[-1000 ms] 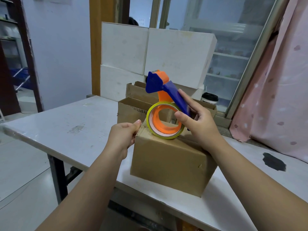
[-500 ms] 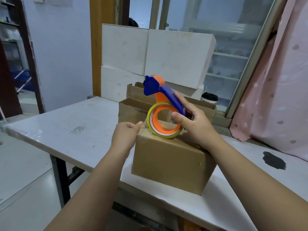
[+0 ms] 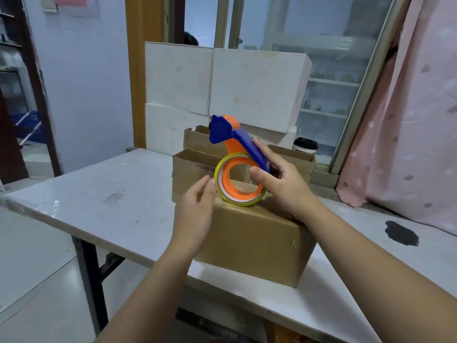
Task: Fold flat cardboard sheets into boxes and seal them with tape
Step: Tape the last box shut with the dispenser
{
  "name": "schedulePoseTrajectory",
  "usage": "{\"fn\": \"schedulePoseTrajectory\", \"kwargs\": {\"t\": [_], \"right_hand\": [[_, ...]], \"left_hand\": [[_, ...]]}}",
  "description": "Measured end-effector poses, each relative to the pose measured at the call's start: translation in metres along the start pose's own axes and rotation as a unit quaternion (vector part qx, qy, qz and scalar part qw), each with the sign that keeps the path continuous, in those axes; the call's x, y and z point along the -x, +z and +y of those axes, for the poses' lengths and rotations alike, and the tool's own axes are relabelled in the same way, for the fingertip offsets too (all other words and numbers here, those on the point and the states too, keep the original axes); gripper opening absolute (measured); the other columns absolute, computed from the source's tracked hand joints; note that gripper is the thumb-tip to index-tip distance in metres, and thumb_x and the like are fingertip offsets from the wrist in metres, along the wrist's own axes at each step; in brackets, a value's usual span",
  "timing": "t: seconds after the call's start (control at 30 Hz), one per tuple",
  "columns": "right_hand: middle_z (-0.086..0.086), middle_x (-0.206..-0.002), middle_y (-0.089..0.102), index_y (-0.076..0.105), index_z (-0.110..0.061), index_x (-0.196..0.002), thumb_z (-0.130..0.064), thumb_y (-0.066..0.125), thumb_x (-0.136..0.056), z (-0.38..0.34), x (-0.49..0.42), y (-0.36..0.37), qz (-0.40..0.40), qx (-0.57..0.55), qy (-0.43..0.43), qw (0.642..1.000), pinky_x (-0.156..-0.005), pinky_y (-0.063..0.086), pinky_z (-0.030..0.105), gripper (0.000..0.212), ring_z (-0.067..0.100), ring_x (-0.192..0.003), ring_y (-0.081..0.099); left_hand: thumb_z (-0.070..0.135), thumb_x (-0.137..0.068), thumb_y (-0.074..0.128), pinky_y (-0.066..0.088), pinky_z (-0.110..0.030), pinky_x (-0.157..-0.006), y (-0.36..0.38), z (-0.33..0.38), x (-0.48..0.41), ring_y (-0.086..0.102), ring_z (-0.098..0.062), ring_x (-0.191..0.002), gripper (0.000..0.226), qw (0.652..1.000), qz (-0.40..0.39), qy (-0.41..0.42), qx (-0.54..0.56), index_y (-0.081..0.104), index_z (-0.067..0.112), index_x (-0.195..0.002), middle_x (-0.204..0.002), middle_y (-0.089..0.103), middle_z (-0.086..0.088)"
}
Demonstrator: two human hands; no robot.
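A person's right hand (image 3: 284,184) grips the blue handle of an orange dispenser (image 3: 237,142), thumb curled against the hub and forefinger laid straight along the handle. The yellow-edged tape (image 3: 241,202) on it rests upright on the top of a closed brown box (image 3: 252,238). The left hand (image 3: 197,206) is spread loose and holds nothing. It is raised at the box's left top edge, and its fingertips lie just beside the roll; whether they touch it cannot be told, as the hand is blurred.

The box sits near the front edge of a scuffed white counter (image 3: 99,194). Just behind it stand open boxes (image 3: 195,164) of the same cardboard, flaps up. Behind those, white boxes (image 3: 247,82) are stacked against a window. A cup (image 3: 305,146) with a black lid stands at the sill. To the right, a dark stain (image 3: 400,232) marks the counter below a pink curtain (image 3: 408,120).
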State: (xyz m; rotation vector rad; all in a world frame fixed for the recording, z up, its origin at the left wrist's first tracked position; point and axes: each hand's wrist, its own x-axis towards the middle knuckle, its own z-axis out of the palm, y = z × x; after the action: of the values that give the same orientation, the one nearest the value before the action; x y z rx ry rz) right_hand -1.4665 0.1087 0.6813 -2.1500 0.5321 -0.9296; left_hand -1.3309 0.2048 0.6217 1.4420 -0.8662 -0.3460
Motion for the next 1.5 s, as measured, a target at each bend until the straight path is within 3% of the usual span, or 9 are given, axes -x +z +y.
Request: {"fn": "schedulePoseTrajectory", "kwargs": {"t": [0.1,0.3,0.43,0.53,0.67,0.8,0.93,1.27,1.5], "right_hand": [[-0.031,-0.125,0.044,0.032,-0.053,-0.136,-0.054,0.060,-0.073,0.000,0.001,0.000,-0.011,-0.002,0.002,1.000,-0.088,0.046,0.012,0.069,-0.001,-0.115,0.050],[-0.023,-0.119,0.056,0.044,-0.047,-0.134,-0.028,0.071,-0.083,-0.004,-0.008,-0.013,-0.033,0.012,-0.007,0.999,-0.089,0.047,0.016,0.061,-0.006,-0.097,0.058],[-0.026,-0.120,0.056,0.046,-0.050,-0.135,-0.035,0.072,-0.082,-0.017,-0.020,-0.025,-0.089,0.086,0.001,0.992,-0.087,0.047,0.017,0.061,-0.005,-0.100,0.058],[-0.031,-0.116,0.055,0.045,-0.052,-0.133,-0.038,0.073,-0.081,-0.024,-0.026,-0.028,-0.116,0.128,0.004,0.985,-0.089,0.044,0.014,0.061,-0.006,-0.102,0.057],[-0.029,-0.109,0.058,0.050,-0.049,-0.131,-0.035,0.072,-0.082,-0.028,-0.030,-0.035,-0.116,0.157,0.001,0.981,-0.082,0.041,0.009,0.056,-0.009,-0.093,0.057],[-0.030,-0.106,0.058,0.051,-0.045,-0.133,-0.039,0.069,-0.083,-0.024,-0.019,-0.052,-0.132,0.152,0.026,0.979,-0.073,0.039,0.002,0.053,-0.015,-0.088,0.056],[-0.027,-0.115,0.057,0.048,-0.050,-0.132,-0.041,0.067,-0.084,-0.019,-0.008,-0.059,-0.121,0.140,0.027,0.982,-0.082,0.043,0.014,0.053,-0.003,-0.099,0.058],[-0.022,-0.122,0.058,0.044,-0.042,-0.136,-0.026,0.067,-0.085,0.014,0.026,-0.045,0.022,-0.017,0.020,0.999,-0.094,0.047,0.017,0.058,-0.006,-0.108,0.056],[-0.027,-0.107,0.059,0.050,-0.042,-0.133,-0.022,0.072,-0.084,-0.010,0.015,-0.065,-0.050,0.084,0.018,0.995,-0.082,0.043,0.008,0.058,-0.009,-0.092,0.058]], "left_hand": [[0.041,-0.096,0.045,0.040,-0.034,-0.102,0.004,-0.004,0.005,0.045,-0.016,-0.128,0.048,0.994,-0.009,0.021,-0.109,0.041,0.029,-0.142,-0.141,0.049,0.004],[0.026,-0.096,0.038,0.045,-0.035,-0.098,-0.002,-0.010,0.000,0.052,-0.016,-0.116,0.041,0.981,-0.026,0.098,-0.165,0.053,0.028,-0.133,-0.129,0.059,0.002],[0.030,-0.094,0.032,0.044,-0.029,-0.064,-0.002,-0.006,-0.003,0.056,-0.013,-0.083,0.029,0.952,-0.015,0.107,-0.285,0.059,0.030,-0.104,-0.092,0.064,0.008],[0.036,-0.092,0.025,0.044,-0.029,-0.059,-0.006,0.000,-0.003,0.052,-0.015,-0.071,0.028,0.906,-0.004,0.119,-0.405,0.052,0.030,-0.090,-0.070,0.052,0.010],[0.034,-0.094,0.024,0.039,-0.028,-0.060,-0.006,0.007,-0.002,0.058,-0.020,-0.095,0.035,0.880,-0.005,0.119,-0.460,0.056,0.031,-0.108,-0.106,0.063,0.007],[0.037,-0.099,0.022,0.040,-0.026,-0.067,-0.004,0.010,0.000,0.052,-0.016,-0.118,0.044,0.868,-0.020,0.107,-0.484,0.042,0.036,-0.138,-0.143,0.044,0.014],[0.037,-0.098,0.023,0.045,-0.029,-0.072,0.001,0.010,0.003,0.047,-0.015,-0.125,0.044,0.866,-0.022,0.108,-0.488,0.043,0.034,-0.138,-0.143,0.044,0.014],[0.036,-0.098,0.021,0.045,-0.032,-0.077,0.004,0.009,0.004,0.045,-0.016,-0.126,0.046,0.871,-0.030,0.109,-0.479,0.041,0.032,-0.140,-0.139,0.049,0.010],[0.035,-0.097,0.020,0.042,-0.031,-0.076,0.004,0.008,0.006,0.039,-0.016,-0.132,0.048,0.872,-0.023,0.096,-0.480,0.037,0.036,-0.142,-0.136,0.052,0.007]]}}
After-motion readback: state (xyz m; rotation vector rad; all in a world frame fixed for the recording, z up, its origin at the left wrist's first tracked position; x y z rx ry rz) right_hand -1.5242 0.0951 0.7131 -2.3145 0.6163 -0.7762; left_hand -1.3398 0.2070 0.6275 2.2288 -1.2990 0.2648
